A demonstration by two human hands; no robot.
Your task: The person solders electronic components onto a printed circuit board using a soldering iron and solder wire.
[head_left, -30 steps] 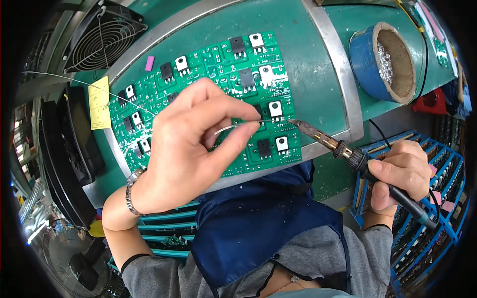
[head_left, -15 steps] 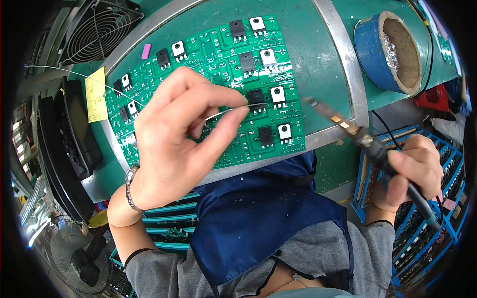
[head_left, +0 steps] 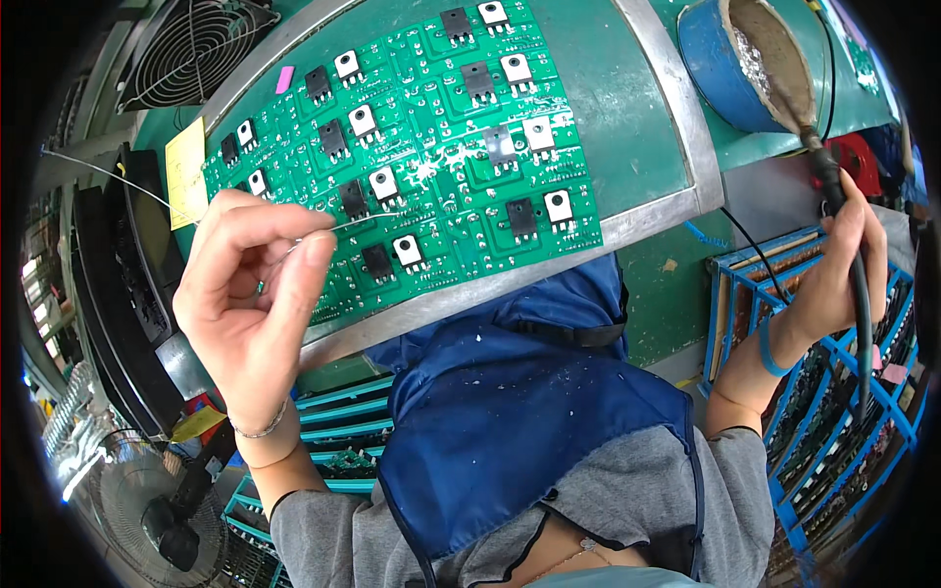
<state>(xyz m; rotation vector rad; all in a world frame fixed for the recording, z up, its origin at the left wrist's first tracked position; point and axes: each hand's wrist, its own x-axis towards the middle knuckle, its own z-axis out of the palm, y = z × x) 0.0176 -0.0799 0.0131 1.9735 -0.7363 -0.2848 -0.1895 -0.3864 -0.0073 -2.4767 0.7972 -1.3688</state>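
Note:
My left hand (head_left: 250,289) pinches a thin solder wire (head_left: 359,221) between thumb and forefinger. The wire's free end reaches over the green circuit board (head_left: 441,201), close to a white component; whether it touches cannot be made out. Pairs of black components (head_left: 521,218) and white components (head_left: 558,208) stand in rows across this board. At the right, my right hand (head_left: 845,260) is closed around the handle of a soldering iron (head_left: 829,178). The iron's front end reaches into a blue round pot (head_left: 698,64) holding shiny bits, so its tip is hard to see.
A metal-edged frame (head_left: 652,211) surrounds the board. At the left are a yellow paper (head_left: 186,167), a pink piece (head_left: 284,80), a black fan (head_left: 196,54) and another fan (head_left: 162,514). Blue racks (head_left: 853,343) with boards stand at lower right, teal racks (head_left: 338,416) below.
My left hand has drawn left and down with the solder wire, uncovering more components. My right hand has raised the soldering iron from beside the board to the blue pot. The view has shifted slightly.

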